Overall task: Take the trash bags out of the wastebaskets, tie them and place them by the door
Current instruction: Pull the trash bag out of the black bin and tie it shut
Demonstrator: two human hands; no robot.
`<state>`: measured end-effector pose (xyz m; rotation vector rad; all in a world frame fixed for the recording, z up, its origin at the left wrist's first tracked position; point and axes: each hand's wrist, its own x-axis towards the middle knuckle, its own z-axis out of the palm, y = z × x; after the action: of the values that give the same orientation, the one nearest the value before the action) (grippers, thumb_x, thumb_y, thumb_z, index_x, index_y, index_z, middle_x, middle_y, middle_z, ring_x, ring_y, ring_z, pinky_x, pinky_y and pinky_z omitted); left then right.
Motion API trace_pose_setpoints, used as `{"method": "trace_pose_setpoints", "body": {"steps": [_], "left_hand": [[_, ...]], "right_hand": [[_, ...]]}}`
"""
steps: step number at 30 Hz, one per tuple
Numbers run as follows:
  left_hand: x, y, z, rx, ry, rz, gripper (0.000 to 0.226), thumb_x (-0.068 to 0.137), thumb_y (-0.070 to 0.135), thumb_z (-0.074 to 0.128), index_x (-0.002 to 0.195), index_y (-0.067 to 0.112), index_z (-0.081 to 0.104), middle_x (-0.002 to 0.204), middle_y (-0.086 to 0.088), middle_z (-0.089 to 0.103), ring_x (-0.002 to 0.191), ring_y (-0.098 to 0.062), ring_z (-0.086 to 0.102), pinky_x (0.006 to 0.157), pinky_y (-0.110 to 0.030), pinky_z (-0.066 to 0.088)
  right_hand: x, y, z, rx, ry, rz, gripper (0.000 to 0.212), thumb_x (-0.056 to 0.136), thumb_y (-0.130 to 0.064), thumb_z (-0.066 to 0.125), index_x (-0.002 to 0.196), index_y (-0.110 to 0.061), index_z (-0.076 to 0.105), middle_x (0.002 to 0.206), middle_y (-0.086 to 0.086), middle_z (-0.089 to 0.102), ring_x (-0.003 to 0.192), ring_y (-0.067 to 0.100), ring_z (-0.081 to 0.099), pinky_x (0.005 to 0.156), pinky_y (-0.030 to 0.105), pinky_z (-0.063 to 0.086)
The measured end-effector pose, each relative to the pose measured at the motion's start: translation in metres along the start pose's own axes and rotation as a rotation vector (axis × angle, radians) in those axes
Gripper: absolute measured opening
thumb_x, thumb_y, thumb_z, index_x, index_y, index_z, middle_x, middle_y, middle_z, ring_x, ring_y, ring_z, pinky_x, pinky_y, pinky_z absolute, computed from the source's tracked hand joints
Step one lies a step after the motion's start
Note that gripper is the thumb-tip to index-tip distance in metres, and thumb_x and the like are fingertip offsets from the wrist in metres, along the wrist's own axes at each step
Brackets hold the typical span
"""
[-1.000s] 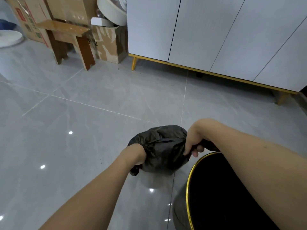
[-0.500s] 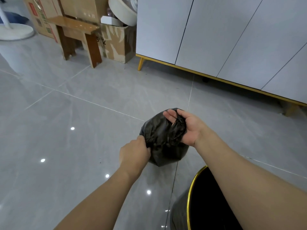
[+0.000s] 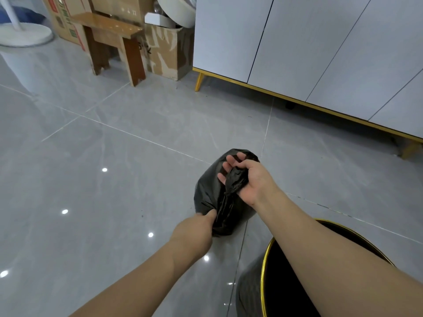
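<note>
Black trash bag (image 3: 207,197) is hanging mid-frame, over the grey tile floor (image 3: 114,156), just up-left of the gold-rimmed wastebasket (image 3: 265,277) in the lower right. Its twisted neck is running down the bag's front, from upper right to lower left. Right hand (image 3: 248,179) is gripping the upper end, fingers (image 3: 229,167) curled round it. Left hand (image 3: 194,229) is pinching the lower end.

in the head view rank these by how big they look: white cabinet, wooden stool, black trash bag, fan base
1. white cabinet, cut off by the frame
2. wooden stool
3. black trash bag, though nearness to the camera inflates it
4. fan base, partly cut off, so unsure
</note>
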<state>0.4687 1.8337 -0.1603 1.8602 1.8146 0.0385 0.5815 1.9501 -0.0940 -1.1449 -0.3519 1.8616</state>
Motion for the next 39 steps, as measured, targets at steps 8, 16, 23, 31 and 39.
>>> {"method": "trace_pose_setpoints", "body": {"steps": [8,16,23,31,39], "left_hand": [[-0.013,0.000,-0.016,0.264,-0.017,0.183,0.024,0.096,0.034,0.038,0.089,0.015,0.051,0.096,-0.010,0.065,0.087,-0.033,0.062,0.064,-0.031,0.036],[-0.007,-0.048,-0.041,0.057,0.162,0.282,0.037,0.094,0.042,0.024,0.098,0.021,0.054,0.102,0.001,0.052,0.095,-0.024,0.049,0.083,-0.037,0.043],[0.022,-0.048,-0.066,-0.056,0.253,0.307,0.022,0.099,0.022,0.042,0.109,0.017,0.061,0.119,0.004,0.056,0.109,-0.021,0.047,0.095,-0.033,0.039],[0.040,-0.026,-0.109,-0.301,0.113,0.229,0.030,0.097,0.014,0.045,0.118,0.012,0.066,0.135,0.007,0.055,0.123,-0.012,0.048,0.100,-0.019,0.034],[0.046,-0.022,-0.118,-0.522,0.028,0.128,0.027,0.081,0.026,0.046,0.088,0.014,0.069,0.095,-0.006,0.070,0.094,-0.021,0.063,0.094,-0.046,0.049]], "right_hand": [[-0.001,0.017,-0.013,-1.145,0.036,-0.170,0.036,0.084,0.010,0.033,0.090,-0.015,0.058,0.114,0.011,0.068,0.112,0.027,0.059,0.097,0.035,0.046],[-0.008,-0.001,-0.024,-1.593,-0.115,0.053,0.031,0.091,-0.001,0.043,0.098,-0.017,0.069,0.102,0.006,0.068,0.098,0.022,0.061,0.088,0.028,0.049],[-0.021,-0.005,-0.016,-1.679,-0.085,0.045,0.021,0.087,0.001,0.041,0.071,-0.009,0.051,0.060,0.004,0.046,0.052,0.017,0.042,0.045,0.022,0.031],[-0.023,-0.004,-0.010,-1.626,-0.120,0.126,0.025,0.090,-0.015,0.050,0.099,-0.012,0.074,0.099,0.011,0.071,0.090,0.028,0.067,0.081,0.030,0.054],[-0.021,-0.004,-0.014,-1.150,-0.159,0.279,0.072,0.067,-0.079,0.058,0.100,-0.017,0.077,0.103,0.009,0.075,0.102,0.028,0.067,0.097,0.037,0.046]]}}
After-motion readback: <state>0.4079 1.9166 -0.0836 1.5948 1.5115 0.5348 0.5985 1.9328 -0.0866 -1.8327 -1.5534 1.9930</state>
